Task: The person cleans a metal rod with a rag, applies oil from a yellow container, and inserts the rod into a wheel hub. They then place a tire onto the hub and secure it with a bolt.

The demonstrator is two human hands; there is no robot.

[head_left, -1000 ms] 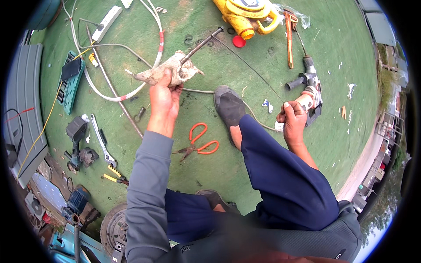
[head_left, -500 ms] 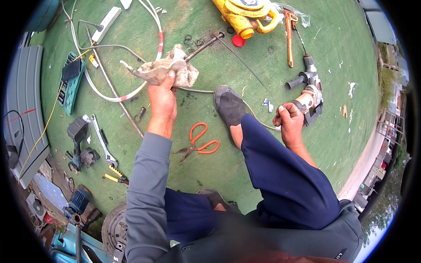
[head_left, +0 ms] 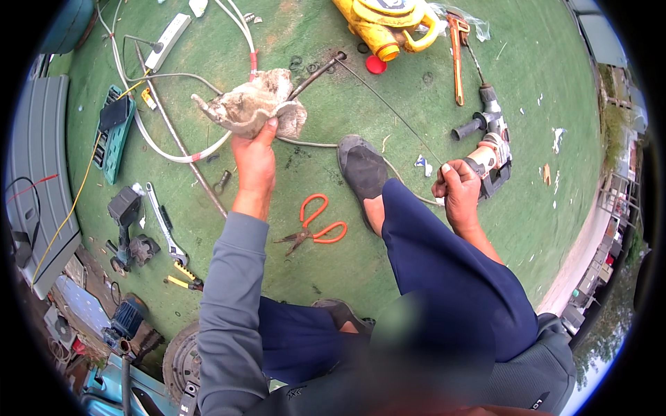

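My left hand is closed on a dirty whitish rag, thumb on top. Out of the rag's right side runs a dark metal rod, slanting away to a wider end; how far the rag wraps it is hidden. My right hand, in front of my raised knee, pinches the near end of a thin dark wire or rod. Its far end meets the wide end of the metal rod. Orange-handled scissors lie on the green floor between my arms.
A rotary hammer drill and an orange pipe wrench lie at right. Beyond the rod are a yellow jug and red cap. At left are coiled hose, a power strip, an adjustable wrench and a green tool case.
My left hand has shifted slightly left and nearer, and the rag is spread wider. The metal rod's far end has moved a little left. My right hand stays almost in place.
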